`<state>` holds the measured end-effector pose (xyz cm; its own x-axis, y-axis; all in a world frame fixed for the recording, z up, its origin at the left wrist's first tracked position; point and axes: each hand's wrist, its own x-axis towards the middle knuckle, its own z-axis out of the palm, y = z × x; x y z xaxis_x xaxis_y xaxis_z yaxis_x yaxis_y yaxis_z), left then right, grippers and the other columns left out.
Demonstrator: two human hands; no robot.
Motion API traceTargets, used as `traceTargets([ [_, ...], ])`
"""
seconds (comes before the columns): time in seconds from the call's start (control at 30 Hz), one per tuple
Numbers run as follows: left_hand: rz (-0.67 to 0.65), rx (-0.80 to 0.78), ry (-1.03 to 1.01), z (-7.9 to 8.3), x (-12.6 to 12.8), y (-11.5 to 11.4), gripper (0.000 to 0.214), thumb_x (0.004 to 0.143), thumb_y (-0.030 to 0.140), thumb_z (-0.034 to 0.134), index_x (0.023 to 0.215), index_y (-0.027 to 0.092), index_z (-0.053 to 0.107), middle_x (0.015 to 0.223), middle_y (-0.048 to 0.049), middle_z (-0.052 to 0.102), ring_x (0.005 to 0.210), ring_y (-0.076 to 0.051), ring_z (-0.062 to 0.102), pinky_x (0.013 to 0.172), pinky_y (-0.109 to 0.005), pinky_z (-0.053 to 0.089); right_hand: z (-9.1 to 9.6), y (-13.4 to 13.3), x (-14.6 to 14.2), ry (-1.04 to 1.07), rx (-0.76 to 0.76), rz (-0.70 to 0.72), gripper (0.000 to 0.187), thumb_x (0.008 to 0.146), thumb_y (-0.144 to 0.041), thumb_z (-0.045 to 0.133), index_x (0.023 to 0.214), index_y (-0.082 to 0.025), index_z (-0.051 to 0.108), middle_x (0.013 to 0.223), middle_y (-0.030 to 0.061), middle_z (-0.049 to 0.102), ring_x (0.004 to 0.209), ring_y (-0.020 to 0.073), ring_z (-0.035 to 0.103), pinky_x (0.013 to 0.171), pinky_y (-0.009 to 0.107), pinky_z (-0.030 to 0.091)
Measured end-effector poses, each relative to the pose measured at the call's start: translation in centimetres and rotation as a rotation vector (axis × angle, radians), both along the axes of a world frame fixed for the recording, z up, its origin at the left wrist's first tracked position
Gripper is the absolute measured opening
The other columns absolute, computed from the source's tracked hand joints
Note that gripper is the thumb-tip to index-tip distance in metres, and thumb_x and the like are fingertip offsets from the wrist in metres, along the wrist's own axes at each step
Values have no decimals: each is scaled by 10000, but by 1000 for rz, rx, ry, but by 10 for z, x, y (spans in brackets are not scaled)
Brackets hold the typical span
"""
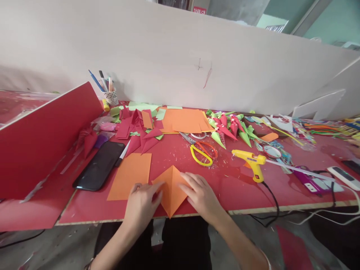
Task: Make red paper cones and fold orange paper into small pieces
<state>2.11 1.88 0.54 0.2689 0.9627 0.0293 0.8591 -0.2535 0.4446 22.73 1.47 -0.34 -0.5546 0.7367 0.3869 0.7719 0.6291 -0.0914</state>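
A creased sheet of orange paper [171, 189] lies at the table's front edge, a fold line down its middle and one corner pointing toward me. Its left side is between the thumb and forefinger of my left hand [143, 204], whose other fingers are curled. On its right side rest the fingertips of my right hand [202, 195], the fingers stretched out across the paper. Another orange sheet [131, 176] lies flat beside my left hand. Behind the folded sheet are scissors with yellow and red handles [201, 155].
A yellow hot glue gun [251, 163] with a cord lies to the right. A black phone [99, 165] sits left, beside a standing red board [50, 142]. Farther back are red paper pieces [126, 125], stacked orange sheets [182, 120], red and green paper cones [229, 125] and a pen cup [110, 97].
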Motion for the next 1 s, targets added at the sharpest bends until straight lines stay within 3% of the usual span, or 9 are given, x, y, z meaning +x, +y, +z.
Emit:
traceTargets([
  [0.1,-33,-11,35,2,1,-9,329,827,231,384,1071,201,603,736,-50,665,647,-185,599,761,-381,409,0,-14,-3,8,-41,-11,323,796,-82,475,1059,-233,586,1169,58,568,1087,219,494,941,456,378],
  [0.2,-99,30,74,1,-5,-16,357,783,216,446,1119,198,563,880,-74,639,759,-210,599,761,-396,426,-3,-19,0,53,-66,-64,308,819,-116,472,1056,-273,591,1148,44,584,1062,212,507,966,515,334],
  [0.33,-177,138,103,1,-15,-21,529,687,286,599,1200,246,478,1233,-99,459,1057,-280,472,849,-423,411,-5,-17,5,102,-98,-94,300,814,-110,469,1045,-243,607,1204,68,540,1072,230,480,893,449,427],
  [0.4,-203,152,108,3,-17,-20,554,674,319,630,1199,260,465,1320,-82,377,1131,-293,401,898,-435,379,-4,-16,7,119,-142,-69,307,809,-95,459,1054,-217,600,1111,78,583,1008,217,510,885,424,436],
  [0.57,-347,71,69,5,-16,-7,392,763,269,548,1149,235,488,1131,-59,538,992,-223,497,855,-385,393,-1,-10,10,176,-274,-16,316,780,-72,472,1025,-222,602,909,47,616,864,176,557,794,349,474],
  [0.7,-402,96,67,1,-13,7,333,784,184,506,1110,245,534,1046,-57,556,915,-204,522,783,-358,414,0,-5,10,260,-320,-29,184,825,-176,495,933,-236,631,864,39,622,800,154,575,720,298,476],
  [0.8,-433,101,54,-3,-9,14,301,812,238,495,1109,254,546,987,-55,556,885,-198,526,762,-354,428,0,-2,7,322,-339,-63,151,846,-231,486,832,-231,636,808,32,618,752,146,574,692,281,462],
  [1.0,-366,82,-36,-11,-2,23,205,838,295,464,859,189,639,918,-54,588,812,-166,555,714,-298,439,-4,4,2,423,-402,-154,184,850,-242,476,693,-204,564,748,26,583,705,138,551,652,251,439],
])
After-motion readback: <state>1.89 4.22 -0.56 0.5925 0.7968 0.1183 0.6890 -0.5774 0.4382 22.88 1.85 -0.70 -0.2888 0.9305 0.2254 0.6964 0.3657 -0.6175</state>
